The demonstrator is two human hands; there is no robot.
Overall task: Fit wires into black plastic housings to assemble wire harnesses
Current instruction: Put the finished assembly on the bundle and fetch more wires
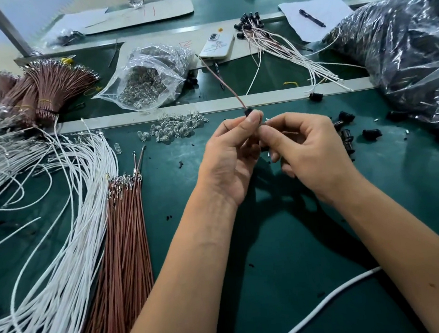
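Observation:
My left hand (234, 151) pinches a small black plastic housing (248, 112) between thumb and fingertips, above the green mat. A brown wire (226, 84) runs up and away from the housing toward the back. My right hand (307, 150) is beside it with curled fingers meeting the left fingertips; what it pinches is hidden. A flat bundle of brown wires (124, 227) lies at my left, with a big sheaf of white wires (58, 220) further left. Loose black housings (371, 134) lie scattered to the right.
Clear glass bulbs (175, 127) are heaped behind my hands, more in an open plastic bag (149, 76). Finished harnesses (279, 44) lie at the back beside a white phone (217, 47). A large dark bag (402, 52) fills the right; a white cable (330, 297) crosses near me.

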